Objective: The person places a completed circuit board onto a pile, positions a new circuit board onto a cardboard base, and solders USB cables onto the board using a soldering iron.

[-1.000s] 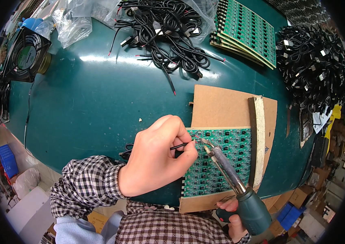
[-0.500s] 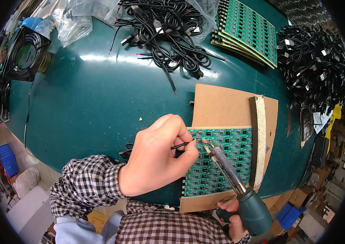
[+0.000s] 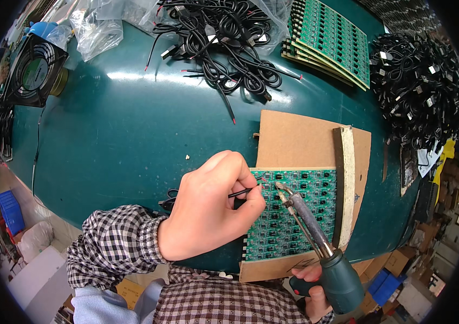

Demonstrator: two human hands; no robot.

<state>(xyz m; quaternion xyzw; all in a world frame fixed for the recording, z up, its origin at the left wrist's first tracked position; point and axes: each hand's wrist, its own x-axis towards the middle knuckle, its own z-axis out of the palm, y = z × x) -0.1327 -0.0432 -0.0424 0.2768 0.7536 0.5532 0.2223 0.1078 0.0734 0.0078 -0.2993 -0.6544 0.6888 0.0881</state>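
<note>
Green table [image 3: 121,135], wire [image 3: 242,192] in left hand [image 3: 208,216]

Dark teal worktable [image 3: 121,140], glossy, light glare streak across the far side. Floor around it cluttered: blue crates [image 3: 9,211] lower left, cardboard boxes [image 3: 402,259] and blue bins [image 3: 383,283] lower right. No walls or windows discernible

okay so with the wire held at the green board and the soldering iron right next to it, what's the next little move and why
Probably ease the soldering iron tip left onto the spot where the thin black wire meets the green circuit board panel. The left hand pinches the wire with its end at the panel's top-left edge, and the tip, held by the right hand, hovers just beside it.
</note>
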